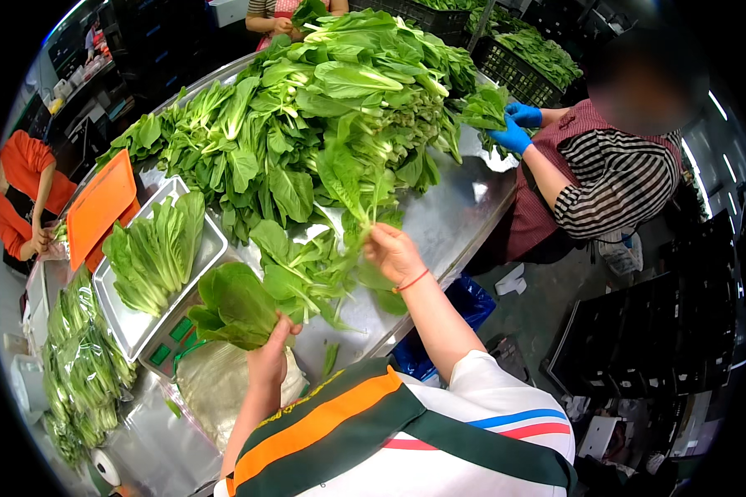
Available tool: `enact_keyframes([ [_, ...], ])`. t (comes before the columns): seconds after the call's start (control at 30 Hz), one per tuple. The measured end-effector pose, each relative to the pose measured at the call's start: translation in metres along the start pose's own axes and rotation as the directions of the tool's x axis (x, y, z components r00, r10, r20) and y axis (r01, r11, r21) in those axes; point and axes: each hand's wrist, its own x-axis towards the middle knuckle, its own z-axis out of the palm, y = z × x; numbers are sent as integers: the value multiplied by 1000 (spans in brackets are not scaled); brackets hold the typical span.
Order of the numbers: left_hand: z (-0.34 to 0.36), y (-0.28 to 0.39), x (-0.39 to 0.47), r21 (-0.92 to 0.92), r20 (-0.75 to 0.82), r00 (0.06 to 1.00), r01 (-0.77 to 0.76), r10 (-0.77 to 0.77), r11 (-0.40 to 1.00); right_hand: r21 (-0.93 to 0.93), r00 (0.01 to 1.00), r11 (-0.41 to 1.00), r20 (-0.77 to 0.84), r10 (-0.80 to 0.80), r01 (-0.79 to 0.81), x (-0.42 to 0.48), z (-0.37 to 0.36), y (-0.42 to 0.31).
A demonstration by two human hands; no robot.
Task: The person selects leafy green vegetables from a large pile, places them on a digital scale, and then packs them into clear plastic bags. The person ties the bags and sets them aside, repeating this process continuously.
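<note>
My left hand [272, 348] grips a bunch of leafy greens [239, 307], its broad leaves spread to the left. In my right hand [395, 251], thumb and fingers pinch the stems of some lighter green leaves [342, 174], which stick up and away from me. Under and between my hands lie loose leafy greens [295, 273] on the metal table [435, 217]. Just left of my left hand, a white tray [138, 338] of long lettuce heads [158, 255] rests on a digital scale [168, 341]. A large heap of leafy greens [286, 118] covers the table's far side.
Bagged greens [87, 366] and a plastic bag [217, 379] lie at the left, near an orange board [99, 208]. Across the right table edge, a co-worker's blue-gloved hands [516, 127] hold greens. Other workers stand at the far side and far left. Black crates [646, 304] are stacked at right.
</note>
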Motion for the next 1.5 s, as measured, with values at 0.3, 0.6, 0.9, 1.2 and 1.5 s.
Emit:
enact_keyframes([
  [0.3,12,24,30,-90,-118,988,91,-102,992,-302,926,948,318,202,-103,-32,70,39],
  [0.6,20,12,32,-7,-279,956,-96,90,995,-576,983,812,184,9,101,-40,97,75],
  [0.9,-5,41,42,-380,-291,956,-81,-36,922,-99,999,994,-20,51,-52,-6,67,49],
  [1.2,-11,26,26,-124,-283,955,-129,90,984,-945,931,-273,253,-264,180,-29,60,36],
  [1.5,-4,10,20,-200,-241,964,67,-115,978,-697,725,205,640,-254,687,-54,110,69],
])
